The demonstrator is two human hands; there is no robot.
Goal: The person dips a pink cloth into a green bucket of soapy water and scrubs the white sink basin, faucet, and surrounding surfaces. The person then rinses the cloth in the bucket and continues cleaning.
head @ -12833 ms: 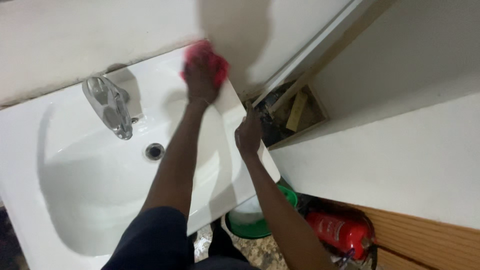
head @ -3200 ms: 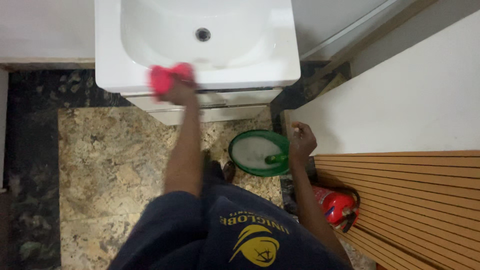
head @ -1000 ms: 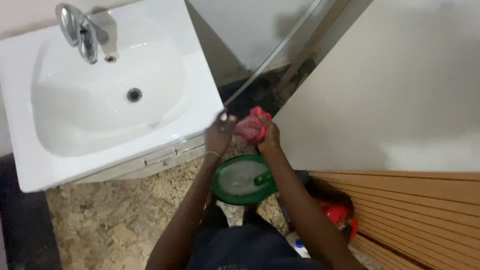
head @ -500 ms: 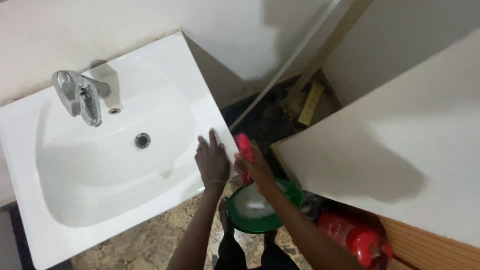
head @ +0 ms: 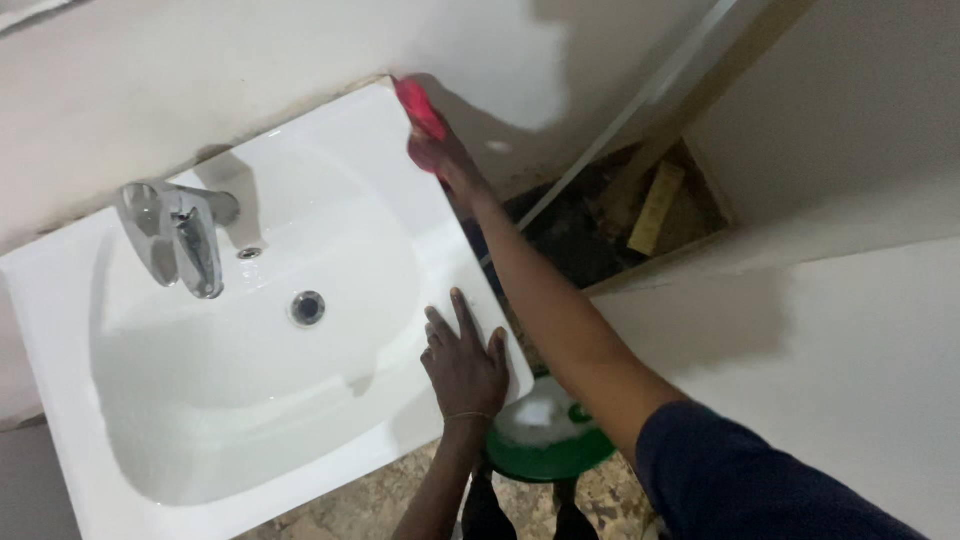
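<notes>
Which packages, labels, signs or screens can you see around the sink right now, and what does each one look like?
No package, label, sign or screen shows in this view.
Nearest things: a pink cloth in the right hand at the white sink's back corner.
A green basin of foamy water on the floor below the sink, round, unmarked.
The left hand rests flat on the sink rim.

Green basin (head: 560, 462) half behind the right forearm; sink's (head: 60, 330) left rim beyond the frame.
</notes>
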